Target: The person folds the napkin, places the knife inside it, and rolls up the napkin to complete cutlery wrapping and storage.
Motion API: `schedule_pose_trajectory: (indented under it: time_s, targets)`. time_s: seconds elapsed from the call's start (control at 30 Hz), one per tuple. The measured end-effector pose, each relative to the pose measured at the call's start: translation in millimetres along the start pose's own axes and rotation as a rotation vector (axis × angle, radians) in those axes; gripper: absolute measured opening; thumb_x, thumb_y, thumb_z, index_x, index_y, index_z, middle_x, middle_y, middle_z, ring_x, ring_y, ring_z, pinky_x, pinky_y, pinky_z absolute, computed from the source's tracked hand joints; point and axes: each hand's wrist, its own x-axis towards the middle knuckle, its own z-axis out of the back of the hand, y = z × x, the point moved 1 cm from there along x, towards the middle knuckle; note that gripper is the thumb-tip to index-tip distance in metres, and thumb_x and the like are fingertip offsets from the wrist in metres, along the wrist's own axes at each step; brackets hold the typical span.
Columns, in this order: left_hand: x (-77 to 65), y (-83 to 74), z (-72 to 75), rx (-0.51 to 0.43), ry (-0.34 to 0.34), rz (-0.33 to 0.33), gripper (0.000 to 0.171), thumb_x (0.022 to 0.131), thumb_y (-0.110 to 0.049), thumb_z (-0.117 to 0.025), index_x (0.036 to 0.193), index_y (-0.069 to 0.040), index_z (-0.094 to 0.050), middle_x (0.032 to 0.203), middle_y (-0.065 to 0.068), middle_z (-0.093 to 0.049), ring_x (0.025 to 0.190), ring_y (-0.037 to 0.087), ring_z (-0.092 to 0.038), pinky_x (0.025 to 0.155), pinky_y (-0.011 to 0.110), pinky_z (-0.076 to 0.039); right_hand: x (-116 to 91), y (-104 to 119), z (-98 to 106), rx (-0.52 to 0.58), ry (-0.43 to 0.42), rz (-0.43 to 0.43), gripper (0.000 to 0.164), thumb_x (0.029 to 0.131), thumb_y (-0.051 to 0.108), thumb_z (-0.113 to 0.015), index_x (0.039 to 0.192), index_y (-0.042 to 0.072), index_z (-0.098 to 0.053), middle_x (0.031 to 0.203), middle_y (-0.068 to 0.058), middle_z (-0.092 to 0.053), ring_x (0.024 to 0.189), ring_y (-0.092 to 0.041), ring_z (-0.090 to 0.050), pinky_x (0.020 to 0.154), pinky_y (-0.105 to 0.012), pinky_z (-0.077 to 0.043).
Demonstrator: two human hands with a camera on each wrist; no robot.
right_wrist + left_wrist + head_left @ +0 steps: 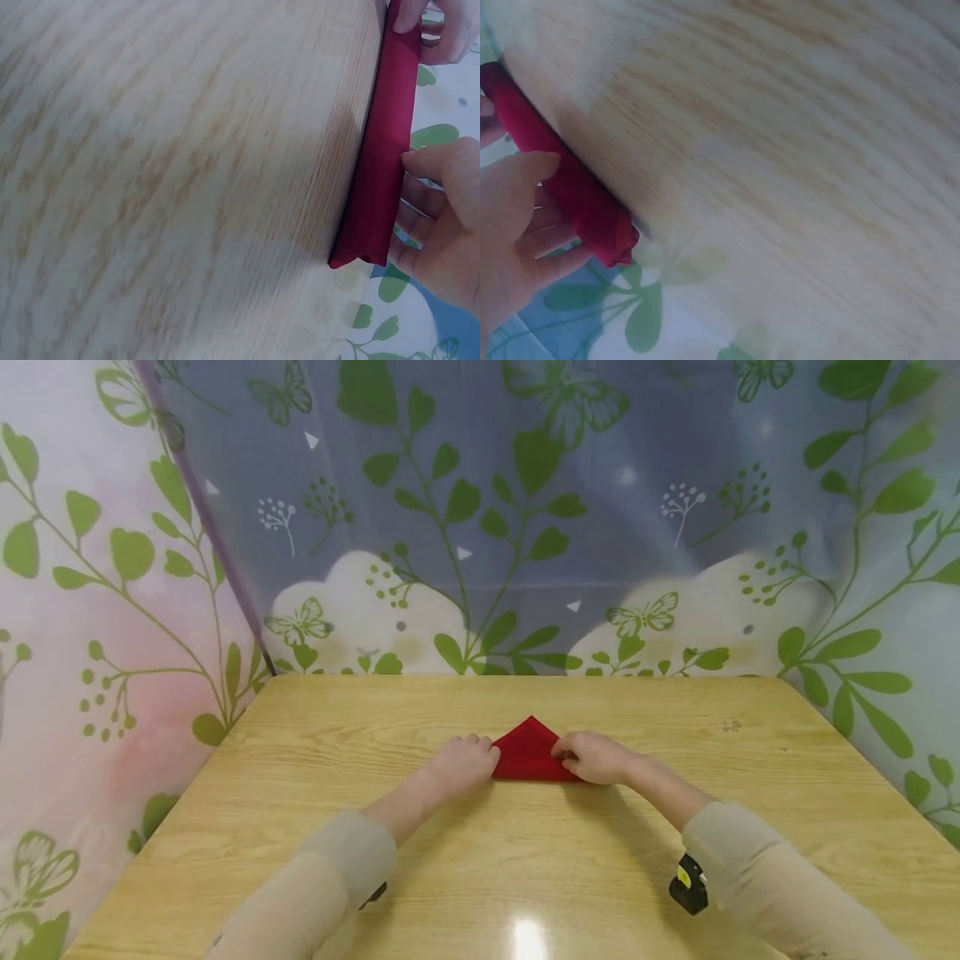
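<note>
A red cloth [528, 750] lies on the table, its far side folded to a point and its near edge straight and thick like a roll. My left hand [465, 764] holds the left end of this near edge. At the right end, my right hand [596, 757] grips the cloth with bent fingers. In the left wrist view, the thumb lies over the rolled cloth [577, 187] and the fingers go behind it. From the right wrist view, the thumb touches the roll [382, 150] while the other fingers are partly hidden behind it.
The wooden table [360, 710] has a light grain and a bright reflection at its near side. Printed curtains [480, 568] with leaves and butterflies hang behind it and along both sides. A black device [688, 885] shows under the right sleeve.
</note>
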Motion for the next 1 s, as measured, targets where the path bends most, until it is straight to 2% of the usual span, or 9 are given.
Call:
schedule_pose_trajectory:
  time_s: [0.1, 0.27, 0.57, 0.77, 0.9, 1.0]
  targets:
    - [0.1, -1.2, -3.5, 0.013, -0.011, -0.001, 0.016, 0.085, -0.022, -0.064, 0.092, -0.008, -0.062, 0.088, 0.005, -0.060, 0.078, 0.019, -0.058, 0.063, 0.029, -0.050, 0, -1, -1, 0.019, -0.017, -0.009, 0.021, 0.086, -0.003, -0.054, 0.104, -0.004, -0.064, 0.102, -0.013, -0.064, 0.102, -0.032, -0.058, 0.087, -0.042, -0.045]
    - [0.6, -3.2, -4.6, 0.008, -0.016, 0.027, 0.011, 0.085, -0.017, -0.062, 0.090, -0.008, -0.065, 0.087, 0.006, -0.059, 0.079, 0.019, -0.058, 0.063, 0.030, -0.050, 1, -3, -3, 0.001, -0.057, -0.003, 0.018, 0.086, -0.003, -0.054, 0.101, -0.004, -0.064, 0.099, -0.013, -0.065, 0.099, -0.032, -0.059, 0.085, -0.042, -0.046]
    - [7.6, 2.7, -3.5, -0.110, 0.033, 0.052, 0.007, 0.081, -0.012, -0.063, 0.075, -0.008, -0.066, 0.082, 0.008, -0.057, 0.077, 0.022, -0.056, 0.065, 0.033, -0.049, -3, 0, -5, -0.192, -0.161, 0.030, 0.009, 0.084, 0.007, -0.062, 0.092, 0.005, -0.065, 0.088, -0.004, -0.058, 0.080, -0.020, -0.058, 0.069, -0.034, -0.049]
    - [8.7, 3.6, -3.4, -0.134, 0.031, 0.043, 0.007, 0.079, -0.011, -0.064, 0.072, -0.008, -0.065, 0.079, 0.008, -0.059, 0.075, 0.023, -0.056, 0.064, 0.034, -0.050, -5, 1, -6, -0.330, -0.115, 0.078, 0.027, 0.078, 0.017, -0.074, 0.099, 0.004, -0.064, 0.092, -0.006, -0.058, 0.083, -0.021, -0.058, 0.072, -0.035, -0.049]
    - [9.6, 1.4, -6.1, -0.087, 0.023, 0.022, 0.007, 0.080, -0.012, -0.065, 0.074, -0.008, -0.066, 0.078, 0.007, -0.060, 0.073, 0.021, -0.057, 0.063, 0.033, -0.050, -6, 1, -7, -0.369, -0.084, 0.072, 0.028, 0.078, 0.018, -0.074, 0.100, 0.004, -0.063, 0.091, -0.006, -0.057, 0.084, -0.023, -0.058, 0.073, -0.036, -0.049]
    - [11.3, 0.2, -8.8, -0.044, 0.047, 0.018, 0.007, 0.082, -0.013, -0.064, 0.078, -0.008, -0.067, 0.080, 0.006, -0.061, 0.075, 0.020, -0.057, 0.064, 0.032, -0.050, -5, 1, -7, -0.395, -0.080, 0.087, 0.024, 0.079, 0.017, -0.072, 0.097, 0.005, -0.063, 0.087, -0.005, -0.056, 0.081, -0.022, -0.057, 0.071, -0.035, -0.048]
